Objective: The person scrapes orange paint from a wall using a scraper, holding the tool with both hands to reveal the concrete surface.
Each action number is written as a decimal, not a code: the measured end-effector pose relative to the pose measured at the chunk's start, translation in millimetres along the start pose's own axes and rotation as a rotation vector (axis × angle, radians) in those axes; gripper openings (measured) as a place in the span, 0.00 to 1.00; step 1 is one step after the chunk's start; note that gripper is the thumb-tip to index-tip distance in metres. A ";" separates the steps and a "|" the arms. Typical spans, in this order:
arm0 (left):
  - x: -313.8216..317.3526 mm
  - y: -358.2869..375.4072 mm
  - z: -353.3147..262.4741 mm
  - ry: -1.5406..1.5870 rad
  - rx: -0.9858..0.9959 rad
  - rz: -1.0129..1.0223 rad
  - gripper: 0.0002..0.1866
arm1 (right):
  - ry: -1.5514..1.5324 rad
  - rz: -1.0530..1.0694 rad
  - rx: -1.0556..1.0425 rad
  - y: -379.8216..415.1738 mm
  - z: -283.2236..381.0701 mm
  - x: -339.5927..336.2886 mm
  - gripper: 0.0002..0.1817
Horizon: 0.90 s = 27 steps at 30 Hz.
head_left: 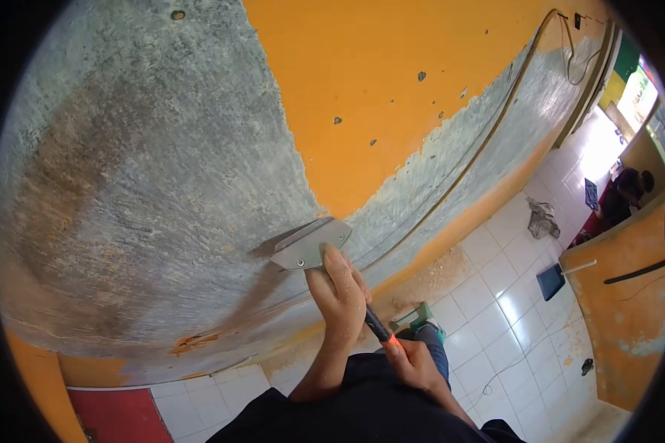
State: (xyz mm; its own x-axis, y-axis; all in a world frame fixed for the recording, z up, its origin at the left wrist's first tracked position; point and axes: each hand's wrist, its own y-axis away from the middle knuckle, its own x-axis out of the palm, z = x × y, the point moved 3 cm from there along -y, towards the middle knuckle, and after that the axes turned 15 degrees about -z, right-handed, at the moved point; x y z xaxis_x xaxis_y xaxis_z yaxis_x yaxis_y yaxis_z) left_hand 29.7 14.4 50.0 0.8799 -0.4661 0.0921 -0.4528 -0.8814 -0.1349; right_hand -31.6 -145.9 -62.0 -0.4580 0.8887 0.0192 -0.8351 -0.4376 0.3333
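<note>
Orange paint [391, 81] is left on the upper right of the wall [140, 170], the grey left part being already bare. A scraper [312, 247] is pressed flat against the wall at the paint's lower edge. Its blade is pushed by the left hand [338, 292], fingers laid along it; its handle [380, 331] is clenched in the right hand [414, 362]. Stripping appears well under way. A firm push up into the orange edge is called for next, blade kept low. White tiles [495, 295] are dusted with scrapings below.

A room under renovation. The orange wall [391, 66] is scraped down to bare grey plaster [148, 170]. Paint dust litters the white tiled floor [510, 310].
</note>
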 end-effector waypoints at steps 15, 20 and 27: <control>-1.5 -5.7 -12.3 0.022 0.020 -0.023 0.22 | 0.020 0.029 -0.040 0.1 10.3 2.5 0.21; -0.8 -4.4 -20.6 0.028 0.063 -0.009 0.20 | 0.002 0.029 -0.060 4.1 17.1 1.2 0.22; -0.7 -5.0 -20.1 0.071 0.024 -0.015 0.20 | 0.043 -0.096 -0.288 20.0 39.2 -0.9 0.14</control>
State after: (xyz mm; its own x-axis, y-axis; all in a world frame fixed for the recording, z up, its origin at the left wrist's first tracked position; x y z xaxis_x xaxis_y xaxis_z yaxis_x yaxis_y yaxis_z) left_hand 28.5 17.6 70.4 0.8739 -0.4577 0.1636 -0.4352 -0.8867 -0.1560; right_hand -35.9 -150.1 -18.4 -0.3806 0.9238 -0.0412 -0.9242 -0.3785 0.0506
